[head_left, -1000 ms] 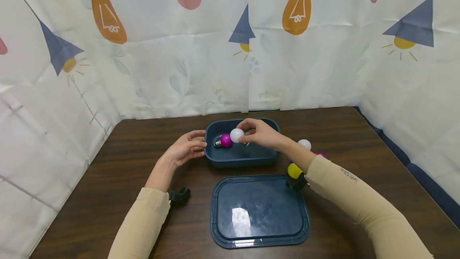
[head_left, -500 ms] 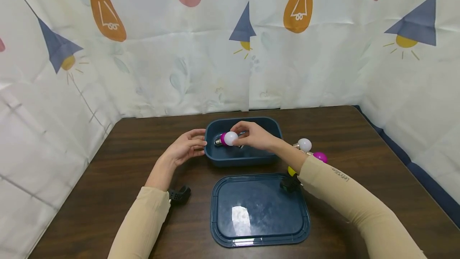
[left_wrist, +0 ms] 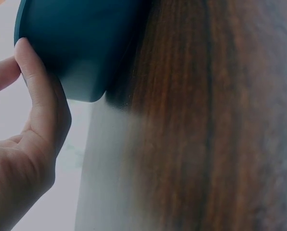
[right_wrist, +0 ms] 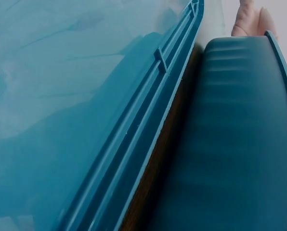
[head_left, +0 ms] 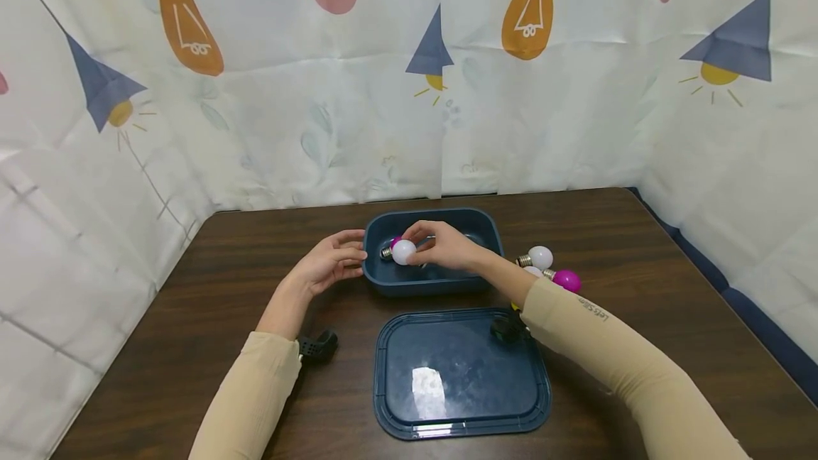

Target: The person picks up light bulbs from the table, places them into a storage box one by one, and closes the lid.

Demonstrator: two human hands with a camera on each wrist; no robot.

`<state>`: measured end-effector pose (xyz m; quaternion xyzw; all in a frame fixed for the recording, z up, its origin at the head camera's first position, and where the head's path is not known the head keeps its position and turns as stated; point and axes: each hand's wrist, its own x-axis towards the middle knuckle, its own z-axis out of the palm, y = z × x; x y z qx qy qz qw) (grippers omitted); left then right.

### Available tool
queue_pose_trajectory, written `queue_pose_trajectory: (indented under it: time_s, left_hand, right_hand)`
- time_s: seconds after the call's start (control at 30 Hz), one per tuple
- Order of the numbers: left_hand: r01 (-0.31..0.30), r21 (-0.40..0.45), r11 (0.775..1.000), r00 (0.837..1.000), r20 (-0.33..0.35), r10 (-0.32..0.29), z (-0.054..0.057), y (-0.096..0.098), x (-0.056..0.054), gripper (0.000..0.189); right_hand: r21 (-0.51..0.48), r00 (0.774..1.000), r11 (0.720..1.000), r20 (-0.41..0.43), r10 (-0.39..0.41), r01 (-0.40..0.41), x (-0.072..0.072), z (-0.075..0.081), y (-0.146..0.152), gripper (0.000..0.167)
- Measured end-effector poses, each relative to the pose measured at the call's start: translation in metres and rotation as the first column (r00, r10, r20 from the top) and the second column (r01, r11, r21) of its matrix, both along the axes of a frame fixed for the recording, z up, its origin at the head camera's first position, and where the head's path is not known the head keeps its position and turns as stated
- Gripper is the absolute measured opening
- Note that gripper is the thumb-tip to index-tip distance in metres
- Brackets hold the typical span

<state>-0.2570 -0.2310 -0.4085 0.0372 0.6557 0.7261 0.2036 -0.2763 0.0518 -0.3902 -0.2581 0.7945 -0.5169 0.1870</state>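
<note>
Against bin (head_left: pixel 434 288), relaxed left fingers (head_left: pixel 351 255); right fingers (head_left: pixel 418 231) pinch white bulb (head_left: pixel 403 253); sleeve (head_left: pixel 629 368) reads, perhaps, "Let's"

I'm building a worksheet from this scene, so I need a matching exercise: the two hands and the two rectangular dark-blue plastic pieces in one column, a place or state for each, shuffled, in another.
Things
1. left hand
2. right hand
3. deep rectangular dark-blue plastic bin
4. flat rectangular dark-blue plastic tray

Places and states
A. has a round magenta bulb inside
B. lies on the dark wooden table, nearest the person
C. pinches a round white bulb
D. is at the bin's left end

Pairs: 1-D, 2-C, 3-A, 4-B
</note>
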Motion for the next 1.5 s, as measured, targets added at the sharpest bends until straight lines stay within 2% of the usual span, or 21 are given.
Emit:
queue_pose_trajectory:
  time_s: [0.53, 0.93, 1.5]
  left_hand:
    - [0.002, -0.016, 1.000, 1.000, -0.008, -0.002, 0.003, 0.002, 0.002, 0.060]
    - [0.009, -0.011, 1.000, 1.000, -0.006, -0.009, 0.005, 0.001, 0.001, 0.061]
    - [0.008, 0.004, 1.000, 1.000, 0.010, -0.008, 0.004, 0.001, 0.003, 0.061]
  right_hand:
    - [-0.006, 1.000, 1.000, 0.011, 0.007, -0.006, -0.004, -0.003, -0.005, 0.035]
    - [0.064, 0.996, 0.998, -0.091, 0.011, -0.005, -0.007, -0.004, -0.014, 0.032]
    - [0.178, 0.984, 0.984, -0.176, 0.032, 0.000, -0.012, -0.011, -0.022, 0.035]
